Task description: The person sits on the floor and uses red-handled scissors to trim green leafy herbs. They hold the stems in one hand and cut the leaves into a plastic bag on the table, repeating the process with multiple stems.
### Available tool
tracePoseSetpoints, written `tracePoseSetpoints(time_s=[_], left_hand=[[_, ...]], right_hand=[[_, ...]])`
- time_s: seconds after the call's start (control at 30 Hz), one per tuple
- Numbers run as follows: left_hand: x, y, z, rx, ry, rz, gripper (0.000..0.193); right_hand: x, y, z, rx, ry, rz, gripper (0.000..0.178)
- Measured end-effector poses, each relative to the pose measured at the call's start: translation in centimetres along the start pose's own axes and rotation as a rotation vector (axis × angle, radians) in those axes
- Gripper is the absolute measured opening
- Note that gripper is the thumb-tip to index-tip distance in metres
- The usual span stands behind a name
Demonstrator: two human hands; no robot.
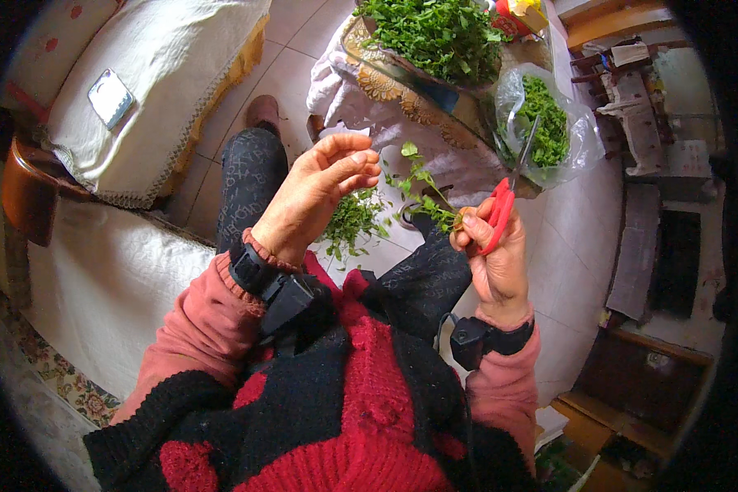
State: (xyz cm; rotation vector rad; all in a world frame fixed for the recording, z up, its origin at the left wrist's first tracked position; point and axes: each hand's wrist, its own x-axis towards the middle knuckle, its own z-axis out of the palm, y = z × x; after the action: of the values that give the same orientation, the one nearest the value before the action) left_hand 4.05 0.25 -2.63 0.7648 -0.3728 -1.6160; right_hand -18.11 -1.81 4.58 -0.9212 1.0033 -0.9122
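My right hand [500,266] grips red-handled scissors [498,217], their blades pointing up toward the far right. Between its thumb and fingertips the same hand also pinches a leafy green sprig [421,179], whose stem reaches leftward. My left hand [307,189] is raised to the left of the sprig, fingers loosely bent and apart from the thumb, with nothing visible in it. Below and between the hands lies a bunch of leafy stems [354,223], partly hidden by my left hand and legs; what it rests on is hard to make out.
Ahead stands a glass-topped table [398,94] over a patterned cloth, bearing a large heap of greens [439,37]. A clear plastic bag [578,152] with cut greens sits at its right corner. On the left, a phone [111,98] lies on a cloth-covered seat [160,74].
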Motion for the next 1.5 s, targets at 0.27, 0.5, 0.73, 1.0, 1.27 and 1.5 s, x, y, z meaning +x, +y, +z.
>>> tracePoseSetpoints(time_s=[0.27, 0.5, 0.73, 1.0, 1.27, 1.5], left_hand=[[-0.6, 1.2, 3.1, 0.731, -0.431, 0.348, 0.04], [-1.4, -0.3, 4.2, 0.778, -0.404, 0.097, 0.022], [-1.1, -0.7, 3.7, 0.574, -0.313, 0.028, 0.019], [-0.2, -0.8, 2.4, 0.155, -0.289, -0.167, 0.02], [-0.6, -1.0, 2.6, 0.273, -0.326, -0.264, 0.021], [0.5, -0.1, 1.3, 0.148, -0.245, -0.271, 0.02]], right_hand=[[0.5, -0.4, 0.2, -0.245, -0.042, 0.066, 0.015], [0.7, -0.3, 0.5, -0.252, -0.054, 0.042, 0.02], [0.6, -0.3, 0.4, -0.321, -0.103, 0.094, 0.022], [1.0, -0.7, 0.3, -0.482, -0.068, 0.157, 0.024], [1.7, 0.8, 0.8, -0.358, -0.133, -0.086, 0.017], [5.0, -3.7, 2.1, -0.478, 0.048, -0.166, 0.017]])
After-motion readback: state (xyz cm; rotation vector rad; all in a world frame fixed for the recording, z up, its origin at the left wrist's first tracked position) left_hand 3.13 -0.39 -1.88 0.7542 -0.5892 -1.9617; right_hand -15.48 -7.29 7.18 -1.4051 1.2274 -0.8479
